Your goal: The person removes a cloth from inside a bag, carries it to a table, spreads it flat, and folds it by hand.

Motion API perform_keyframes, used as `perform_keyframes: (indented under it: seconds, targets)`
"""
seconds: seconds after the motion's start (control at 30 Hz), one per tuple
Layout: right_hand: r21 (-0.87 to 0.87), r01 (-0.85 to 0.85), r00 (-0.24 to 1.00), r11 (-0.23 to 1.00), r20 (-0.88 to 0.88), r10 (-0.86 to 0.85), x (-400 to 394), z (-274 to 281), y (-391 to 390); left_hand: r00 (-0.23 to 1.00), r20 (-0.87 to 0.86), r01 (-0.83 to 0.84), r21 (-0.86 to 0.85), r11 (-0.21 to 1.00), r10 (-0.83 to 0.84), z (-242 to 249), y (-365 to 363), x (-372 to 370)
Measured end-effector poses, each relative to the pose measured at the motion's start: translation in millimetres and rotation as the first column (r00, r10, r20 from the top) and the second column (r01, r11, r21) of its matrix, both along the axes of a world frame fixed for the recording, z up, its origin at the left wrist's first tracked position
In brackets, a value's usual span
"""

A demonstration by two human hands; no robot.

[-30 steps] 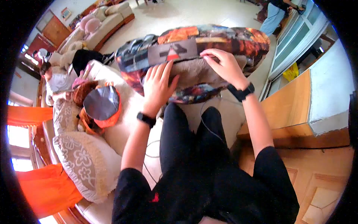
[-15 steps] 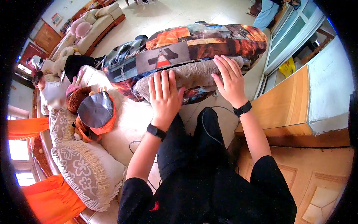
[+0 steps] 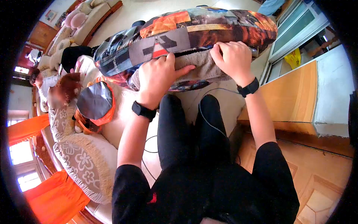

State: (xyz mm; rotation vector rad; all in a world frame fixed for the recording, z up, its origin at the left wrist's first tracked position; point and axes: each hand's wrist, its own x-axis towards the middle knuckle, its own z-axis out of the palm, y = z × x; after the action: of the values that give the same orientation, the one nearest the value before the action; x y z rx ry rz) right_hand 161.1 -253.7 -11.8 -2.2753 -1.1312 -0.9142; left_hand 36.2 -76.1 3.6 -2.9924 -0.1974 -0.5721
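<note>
In front of me lies a large cushion-like piece with a patterned cover (image 3: 212, 35), printed in grey, orange and dark red. A brown-grey towel-like cloth (image 3: 197, 67) lies along its near side. My left hand (image 3: 156, 76) is at the cloth's left part, fingers curled over its upper edge, thumb stretched along it to the right. Near the right end, my right hand (image 3: 233, 59) has its fingers curled over the cloth and the cover's edge. The fingertips of both hands are hidden.
A sofa with a fringed cushion (image 3: 80, 158) runs along the left. Nearer stands an orange bag with a dark top (image 3: 96, 102). Another person (image 3: 41, 80) is at the far left. A wooden ledge (image 3: 287, 97) is on the right; a cable (image 3: 210, 119) crosses my leg.
Both hands have gone from lying flat with fingers stretched to curled over the cloth's upper edge. The cover and cloth appear slightly higher in view.
</note>
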Motion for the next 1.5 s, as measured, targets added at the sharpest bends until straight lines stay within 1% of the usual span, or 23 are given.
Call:
perform_keyframes:
  seconds: [0.03, 0.1, 0.13, 0.23, 0.3, 0.37, 0.4, 0.43, 0.47, 0.5, 0.57, 0.63, 0.7, 0.77, 0.93, 1.03, 1.1, 1.13, 1.17, 1.23, 1.33, 1.43, 1.5]
  targets:
    - [0.002, -0.001, 1.000, 1.000, 0.001, 0.001, 1, 6, 0, 1.000, 0.001, -0.001, 0.002, 1.000, 0.001, 7, 2, 2]
    - [-0.304, 0.055, 0.967, 0.951, -0.222, -0.127, 4, 17, 0, 0.980, -0.146, 0.124, -0.079, 0.989, -0.134, 17, 12, 5]
    - [-0.339, 0.008, 0.959, 0.941, -0.264, -0.103, 8, 21, 1, 0.970, -0.150, 0.171, -0.123, 0.978, -0.189, 14, 19, 9]
    - [-0.390, -0.028, 0.944, 0.920, -0.314, -0.104, 11, 25, 1, 0.966, -0.177, 0.159, -0.154, 0.975, -0.186, 17, 19, 7]
    - [-0.396, -0.020, 0.962, 0.918, -0.257, -0.090, 11, 17, -1, 0.977, -0.172, 0.093, -0.170, 0.981, -0.122, 18, 10, -2]
    - [-0.230, 0.034, 0.967, 0.973, -0.239, -0.090, 6, 11, -2, 0.983, -0.171, 0.030, -0.186, 0.982, -0.063, 11, 7, -10]
    - [-0.259, 0.038, 0.961, 0.965, -0.254, -0.106, -1, 13, -4, 0.969, 0.137, 0.225, -0.156, 0.962, -0.205, -1, 14, -13]
    - [-0.259, 0.043, 0.963, 0.965, -0.248, -0.110, -2, 11, -6, 0.843, 0.423, 0.396, -0.069, 0.916, -0.333, -8, 18, -17]
    - [-0.080, -0.057, 0.978, 0.995, -0.206, 0.039, -2, 6, -10, 0.864, 0.402, 0.400, -0.179, 0.899, -0.304, -15, 21, -26]
    - [0.096, -0.167, 0.974, 0.981, -0.137, 0.179, -2, 2, -14, 0.862, 0.404, 0.403, -0.177, 0.898, -0.307, -19, 21, -34]
    - [0.134, -0.191, 0.962, 0.972, -0.172, 0.213, -14, -2, -25, 0.824, 0.523, 0.337, -0.144, 0.930, -0.217, -24, 20, -51]
    - [0.262, -0.189, 0.981, 0.946, 0.009, 0.194, -24, -12, -28, 0.859, 0.487, 0.259, -0.155, 0.953, -0.155, -33, 13, -66]
    - [0.228, -0.187, 0.982, 0.956, 0.009, 0.190, -38, -25, -33, 0.924, 0.377, 0.140, -0.172, 0.975, -0.066, -38, -2, -72]
    - [0.226, -0.190, 0.979, 0.955, -0.026, 0.201, -49, -28, -28, 0.919, 0.393, 0.077, -0.115, 0.990, -0.026, -49, -9, -67]
    - [0.173, -0.113, 0.992, 0.978, -0.029, 0.120, -44, -22, -9, 0.886, 0.463, 0.063, -0.063, 0.996, -0.027, -32, -7, -43]
    - [0.219, -0.161, 0.987, 0.962, 0.028, 0.159, -29, -12, 4, 0.903, 0.430, 0.077, -0.135, 0.988, -0.011, -23, 2, -25]
    - [0.107, -0.015, 0.999, 0.994, 0.048, 0.010, -23, -10, 13, 0.884, 0.467, 0.043, -0.071, 0.997, -0.005, -23, 3, -14]
    - [0.167, -0.025, 0.985, 0.986, 0.173, -0.005, -13, -15, 20, 0.905, 0.424, -0.005, -0.069, 0.998, 0.034, -21, 3, -11]
    - [0.167, -0.022, 0.985, 0.986, 0.170, -0.007, -13, -15, 21, 0.923, 0.379, -0.054, -0.066, 0.996, 0.075, -20, 4, -9]
    - [0.090, 0.042, 0.992, 0.995, 0.113, -0.052, -14, -12, 21, 0.919, 0.386, -0.056, -0.060, 0.997, 0.075, -22, 8, -5]
    - [0.070, 0.025, 0.997, 0.997, 0.072, -0.030, -12, -10, 22, 0.941, 0.328, -0.045, -0.122, 0.991, 0.083, -20, 10, -6]
    - [0.110, -0.018, 0.992, 0.994, 0.129, 0.003, -13, -10, 20, 0.972, 0.219, -0.045, -0.179, 0.983, 0.084, -16, 10, -15]
    - [0.025, 0.027, 0.998, 0.999, 0.055, -0.028, -22, -11, 12, 0.927, 0.372, 0.065, -0.045, 0.997, -0.044, -21, 13, -24]
